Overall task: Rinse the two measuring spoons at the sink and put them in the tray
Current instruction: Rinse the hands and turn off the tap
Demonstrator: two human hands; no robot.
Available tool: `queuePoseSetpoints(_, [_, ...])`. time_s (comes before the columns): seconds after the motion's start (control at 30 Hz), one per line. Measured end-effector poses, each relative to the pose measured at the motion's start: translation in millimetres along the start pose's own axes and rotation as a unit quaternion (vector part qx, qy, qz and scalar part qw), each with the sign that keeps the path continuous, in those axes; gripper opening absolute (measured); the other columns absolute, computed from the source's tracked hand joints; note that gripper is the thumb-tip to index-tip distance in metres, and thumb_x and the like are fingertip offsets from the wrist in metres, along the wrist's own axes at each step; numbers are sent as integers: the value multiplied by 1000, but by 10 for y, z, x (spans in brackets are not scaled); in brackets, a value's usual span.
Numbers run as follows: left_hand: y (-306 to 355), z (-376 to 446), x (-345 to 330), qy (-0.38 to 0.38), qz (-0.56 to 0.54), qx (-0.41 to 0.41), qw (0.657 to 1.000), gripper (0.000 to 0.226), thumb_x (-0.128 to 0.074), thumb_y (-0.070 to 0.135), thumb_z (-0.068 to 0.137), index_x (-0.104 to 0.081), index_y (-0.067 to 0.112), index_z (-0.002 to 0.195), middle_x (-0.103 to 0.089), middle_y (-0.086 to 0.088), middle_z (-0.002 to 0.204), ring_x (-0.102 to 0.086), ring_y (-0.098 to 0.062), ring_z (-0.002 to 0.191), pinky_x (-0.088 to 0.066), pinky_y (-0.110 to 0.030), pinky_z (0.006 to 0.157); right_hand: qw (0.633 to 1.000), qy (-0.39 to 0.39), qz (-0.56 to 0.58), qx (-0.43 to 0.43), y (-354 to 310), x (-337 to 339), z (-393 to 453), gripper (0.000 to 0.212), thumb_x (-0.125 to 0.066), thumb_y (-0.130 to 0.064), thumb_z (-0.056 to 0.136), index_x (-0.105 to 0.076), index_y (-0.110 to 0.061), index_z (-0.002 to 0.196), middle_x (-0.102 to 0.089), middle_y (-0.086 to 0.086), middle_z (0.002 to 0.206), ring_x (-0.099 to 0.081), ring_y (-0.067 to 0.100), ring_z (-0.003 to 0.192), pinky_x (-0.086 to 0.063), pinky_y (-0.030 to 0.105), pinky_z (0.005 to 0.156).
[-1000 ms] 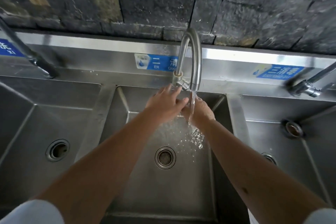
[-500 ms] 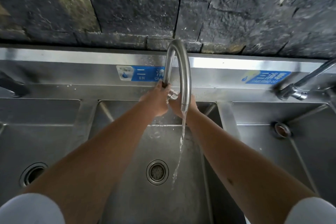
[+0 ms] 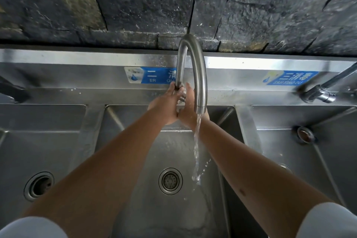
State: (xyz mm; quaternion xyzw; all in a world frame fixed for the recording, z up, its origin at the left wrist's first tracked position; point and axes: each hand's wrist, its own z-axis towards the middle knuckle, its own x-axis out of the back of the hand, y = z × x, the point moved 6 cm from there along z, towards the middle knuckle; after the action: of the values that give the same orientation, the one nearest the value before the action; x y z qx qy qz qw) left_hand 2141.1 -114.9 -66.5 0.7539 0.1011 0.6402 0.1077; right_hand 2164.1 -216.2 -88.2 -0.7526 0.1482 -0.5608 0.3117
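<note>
Both hands at tap base, frame centre; left hand (image 3: pixel 166 105) fingers curled round tap (image 3: pixel 200 75) stem; right hand (image 3: pixel 188 106) grip unclear, behind spout; spoons not visible; water (image 3: pixel 196 147) running into middle sink (image 3: pixel 135 160); likely shutting tap off; next: carry spoons to tray, out of view; steel triple sink, dark stone wall (image 3: pixel 135 6) upper frame.

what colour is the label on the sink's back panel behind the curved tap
Blue with white characters, plus a pale panel at its left end: the rectangular sticker label, seen in the head view.

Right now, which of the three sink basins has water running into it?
The middle basin, the one both arms reach over. Its gooseneck faucet pours a stream down right of the drain; the left basin and right basin get none.
</note>
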Motion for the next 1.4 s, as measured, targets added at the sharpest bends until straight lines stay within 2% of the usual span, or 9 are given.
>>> queuePoseSetpoints(0.07, [0,20,-23,-5,-12,2,1000,100,-72,13,77,-12,33,154,9,0,165,-62,-32,113,-58,-41,83,999,-33,-28,5,-34,46,-55,88,-57,-15,94,4,-20,156,-26,7,160,-53,26,128,-56,28,90])
queuePoseSetpoints(0.17, [5,14,-57,-13,-13,7,1000,104,-76,24,76,-8,34,154,11,-1,165,-58,-36,120,-56,-43,90,998,-8,-31,54,-102,117,-192,57,-37,-6,104,-11,-11,155,-27,3,156,-38,18,136,-41,-4,76])
queuePoseSetpoints(0.3, [49,-24,-54,-22,2,18,1000,104,-74,29,78,-3,32,154,14,-2,164,-65,-31,104,-59,-37,75,997,-60,-47,-9,-6,133,-199,91,-59,-12,93,7,-21,156,-15,12,164,-42,30,138,-47,37,104])
queuePoseSetpoints(0.4, [128,-71,-53,-35,27,36,998,100,-64,18,82,4,30,154,17,-4,163,-66,-21,80,-57,-31,61,985,-79,-154,17,-14,273,-264,84,-58,-2,92,-4,-16,156,-31,18,157,-61,25,117,-55,24,80])
queuePoseSetpoints(0.47, [183,-133,-84,-54,25,48,997,92,-58,20,85,1,28,155,14,-4,164,-66,-27,96,-58,-38,75,980,-93,-175,31,-8,336,-374,77,-57,-2,92,-15,-16,155,-55,18,139,-67,24,97,-54,23,66])
queuePoseSetpoints(0.57, [302,-352,-181,-83,31,20,996,72,-47,36,93,-12,25,155,-8,-6,165,-48,-35,131,-49,-50,97,965,-112,-228,68,8,319,-601,67,-57,-14,95,-24,-21,153,-53,5,139,-66,22,89,-56,32,69])
queuePoseSetpoints(0.77, [396,-1143,-465,-83,26,42,995,73,-28,64,92,-14,27,153,-18,-4,163,-28,-34,144,-31,-54,109,966,-122,-226,22,277,161,-1177,73,-55,-41,92,-18,-26,153,-20,1,164,-34,29,143,-38,54,110])
queuePoseSetpoints(1.07, [664,-2037,-831,-137,40,53,988,83,-24,73,84,-7,31,154,-2,-3,166,-5,-32,151,-18,-53,115,940,-170,-296,0,683,68,-2240,94,-27,-81,74,-9,-34,153,-1,0,167,-5,31,151,-16,59,116])
queuePoseSetpoints(1.4, [1528,-2086,-1054,-161,25,4,987,84,-25,70,82,-15,28,153,-8,-7,165,-6,-35,150,-15,-53,118,947,-181,-258,-55,1443,478,-2710,93,-33,-77,78,-5,-34,154,2,4,167,-8,31,151,-21,59,114])
